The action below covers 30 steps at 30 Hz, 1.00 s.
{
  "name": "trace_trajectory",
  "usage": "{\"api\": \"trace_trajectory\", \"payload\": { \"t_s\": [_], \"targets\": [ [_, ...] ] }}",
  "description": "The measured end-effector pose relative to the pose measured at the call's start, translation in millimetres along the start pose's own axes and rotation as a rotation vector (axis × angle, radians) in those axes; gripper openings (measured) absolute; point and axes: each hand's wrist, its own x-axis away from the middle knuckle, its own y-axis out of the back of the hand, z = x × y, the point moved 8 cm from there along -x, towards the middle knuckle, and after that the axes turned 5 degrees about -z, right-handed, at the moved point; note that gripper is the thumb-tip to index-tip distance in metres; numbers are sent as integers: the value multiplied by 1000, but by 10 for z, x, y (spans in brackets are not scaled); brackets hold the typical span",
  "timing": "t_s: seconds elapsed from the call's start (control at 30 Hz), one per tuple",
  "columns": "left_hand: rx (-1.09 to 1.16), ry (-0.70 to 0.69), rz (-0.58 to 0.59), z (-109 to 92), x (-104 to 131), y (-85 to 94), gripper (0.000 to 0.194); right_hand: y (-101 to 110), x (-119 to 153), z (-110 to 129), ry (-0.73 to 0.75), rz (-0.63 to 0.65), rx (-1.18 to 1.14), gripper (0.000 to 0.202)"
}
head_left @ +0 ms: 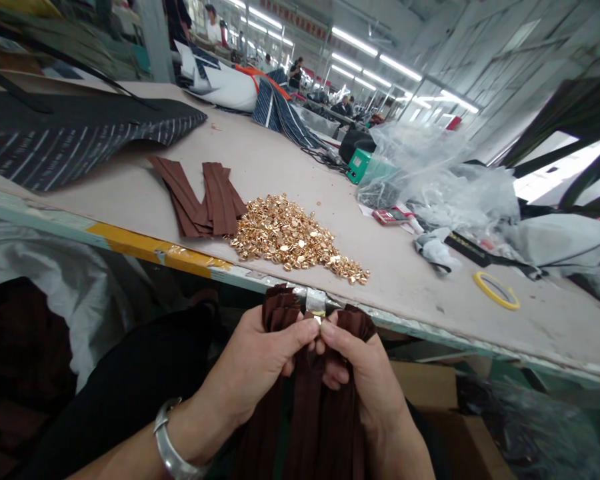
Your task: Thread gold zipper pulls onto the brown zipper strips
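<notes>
At the table's front edge, my left hand (pixel 273 343) and my right hand (pixel 357 353) meet with thumbs almost touching. Pinched between their fingertips is a small shiny piece, apparently a gold zipper slider (pixel 318 320), largely covered by the thumbs. Brown zipper tapes (pixel 307 420) hang from both hands, their folded ends bunched above the fingers. Just beyond lies a heap of gold zipper sliders (pixel 285 233) on the table. More brown zipper tapes (pixel 185 200) lie flat at the heap's left. A silver bangle (pixel 170 443) circles my left wrist.
Dark striped fabric (pixel 80 143) covers the table's left end. To the right are clear plastic bags (pixel 440 180), a green box (pixel 359 165) and a yellow tape roll (pixel 496 291). A cardboard box (pixel 425 385) stands below the table. People work far back.
</notes>
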Motion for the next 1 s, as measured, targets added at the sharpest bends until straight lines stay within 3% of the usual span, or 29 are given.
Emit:
{"api": "trace_trajectory", "payload": {
  "t_s": [0.17,0.33,0.53,0.67,0.73,0.87,1.0],
  "targets": [
    [-79,6,9,65,45,35,32,101,-17,209,177,-76,318,35],
    [12,38,13,101,45,19,32,-14,54,424,372,-131,638,30],
    [182,164,-26,176,13,-16,33,-247,61,771,736,-368,1256,28],
    [146,181,-50,178,-10,-24,25,-289,-76,1010,802,-523,1361,23],
    [141,192,-61,182,-24,-27,23,-285,-142,1039,757,-458,1225,21],
    [157,179,-75,178,-27,-10,25,-377,-155,882,612,-107,893,13],
    [92,121,1,155,64,-39,21,-404,-9,713,471,98,753,25]
  ]
}}
